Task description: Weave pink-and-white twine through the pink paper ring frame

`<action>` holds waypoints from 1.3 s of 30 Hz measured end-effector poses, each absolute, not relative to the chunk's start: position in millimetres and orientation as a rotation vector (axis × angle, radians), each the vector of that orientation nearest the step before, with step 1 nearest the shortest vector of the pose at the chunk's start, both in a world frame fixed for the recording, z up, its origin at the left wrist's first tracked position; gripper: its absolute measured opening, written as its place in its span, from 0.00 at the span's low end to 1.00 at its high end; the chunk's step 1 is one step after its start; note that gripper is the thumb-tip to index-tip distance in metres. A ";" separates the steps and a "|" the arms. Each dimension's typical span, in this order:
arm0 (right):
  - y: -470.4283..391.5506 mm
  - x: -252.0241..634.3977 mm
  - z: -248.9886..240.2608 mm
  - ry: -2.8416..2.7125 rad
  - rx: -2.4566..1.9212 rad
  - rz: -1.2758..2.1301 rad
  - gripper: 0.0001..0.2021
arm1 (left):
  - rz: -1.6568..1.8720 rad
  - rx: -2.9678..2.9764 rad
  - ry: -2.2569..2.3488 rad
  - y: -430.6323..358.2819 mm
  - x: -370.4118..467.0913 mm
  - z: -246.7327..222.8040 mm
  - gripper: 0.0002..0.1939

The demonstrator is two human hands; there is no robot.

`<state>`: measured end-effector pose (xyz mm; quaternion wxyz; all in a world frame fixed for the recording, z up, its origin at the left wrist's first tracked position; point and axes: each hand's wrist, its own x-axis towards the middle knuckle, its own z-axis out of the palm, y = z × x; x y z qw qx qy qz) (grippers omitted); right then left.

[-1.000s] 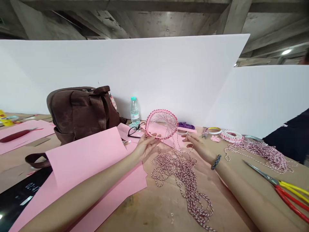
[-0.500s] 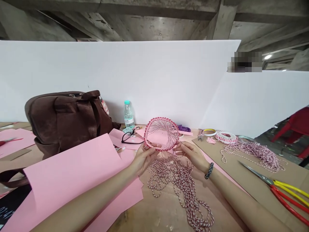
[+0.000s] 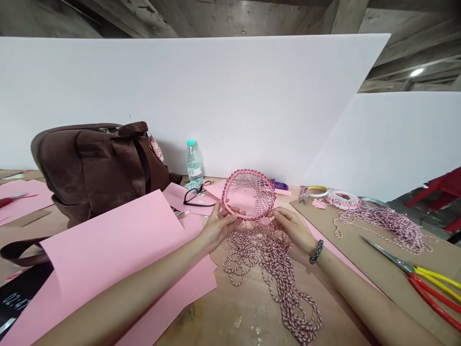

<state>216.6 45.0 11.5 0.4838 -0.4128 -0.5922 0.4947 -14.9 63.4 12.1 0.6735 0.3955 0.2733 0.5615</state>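
Observation:
A round hoop [image 3: 248, 171] wound with red-and-white twisted cord is held up, tilted, with a net of thin strands across its inside. My left hand [image 3: 219, 228] grips its lower left rim, thumb in front and fingers partly behind and inside. At the lower right rim, my right hand [image 3: 294, 228] is closed in a pinch; what lies between the fingertips is too small to make out. Below both hands, a loose heap of the red-and-white cord [image 3: 283, 274] spreads over the table, some strands rising toward the hoop.
Pink sheets [image 3: 118, 235] and a brown bag [image 3: 97, 168] lie left. Behind stand a water bottle [image 3: 194, 163], glasses [image 3: 192, 196] and a white partition [image 3: 252, 105]. At right are large scissors [image 3: 408, 268], more cord [image 3: 399, 226], a wrapped ring [image 3: 342, 199] and tape [image 3: 316, 191].
The view has shifted slightly, so the whole scene sits a little higher. The hoop has tipped slightly in my left hand. My right fingertips have moved a little away from the rim.

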 end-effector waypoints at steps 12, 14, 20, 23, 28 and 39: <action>39.1 216.2 11.4 -1.468 -0.916 1.210 0.16 | 1.333 0.935 0.692 64.7 -16.7 11.8 0.23; 37.7 215.5 12.5 -1.421 -0.874 1.192 0.15 | 1.351 0.911 0.707 65.9 -18.0 10.3 0.23; 27.2 211.8 38.7 -1.272 -0.765 1.123 0.11 | 1.341 0.895 0.732 66.5 -18.8 12.0 0.20; 20.0 211.4 59.9 -1.259 -0.682 1.084 0.11 | 1.343 0.888 0.729 66.7 -18.3 12.5 0.21; 9.8 216.9 88.5 -1.232 -0.607 1.064 0.11 | 1.337 0.919 0.710 67.9 -18.8 9.5 0.20; -14.6 244.0 139.7 -1.274 -0.674 0.642 0.11 | 1.339 0.943 0.725 72.4 -20.4 5.7 0.16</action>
